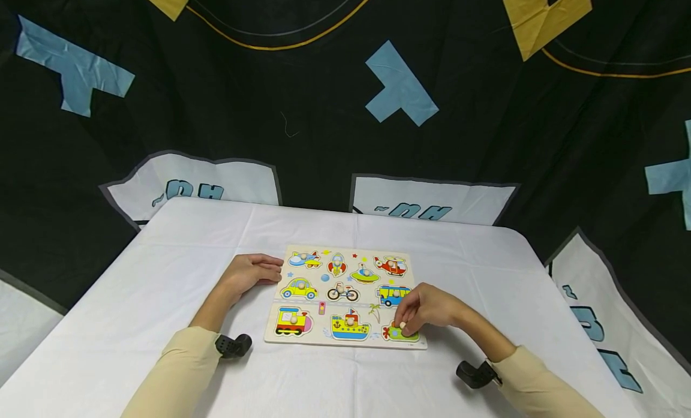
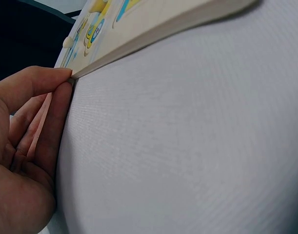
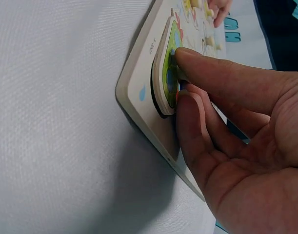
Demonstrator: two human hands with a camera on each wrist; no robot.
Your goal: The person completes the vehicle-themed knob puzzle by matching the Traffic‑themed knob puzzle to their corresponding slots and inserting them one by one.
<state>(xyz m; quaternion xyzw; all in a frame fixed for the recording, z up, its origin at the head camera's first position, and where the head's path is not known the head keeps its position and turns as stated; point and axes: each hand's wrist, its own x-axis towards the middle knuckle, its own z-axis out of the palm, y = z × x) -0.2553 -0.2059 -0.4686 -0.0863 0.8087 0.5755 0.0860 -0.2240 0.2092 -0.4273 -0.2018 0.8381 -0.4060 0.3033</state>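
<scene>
A wooden peg puzzle board (image 1: 324, 340) with vehicle pieces lies flat on the table. At its left edge, my left hand (image 1: 249, 275) touches the side with extended fingertips; in the left wrist view the fingers (image 2: 56, 126) meet the board edge. Over the lower right corner, my right hand (image 1: 429, 307) pinches the peg of a green submarine puzzle piece (image 1: 407, 334) between thumb and fingers. In the right wrist view that submarine piece (image 3: 164, 83) stands slightly raised and tilted at its recess, a dark gap below one side. The fingers mostly hide the peg there.
Other pegged pieces sit on the board, among them a boat (image 1: 349, 327), a train (image 1: 291, 323) and a bus (image 1: 390, 295). A white cloth (image 1: 302, 382) covers the table. Behind hangs a dark curtain (image 1: 313, 136). A black wrist camera (image 1: 477, 376) is on the right wrist.
</scene>
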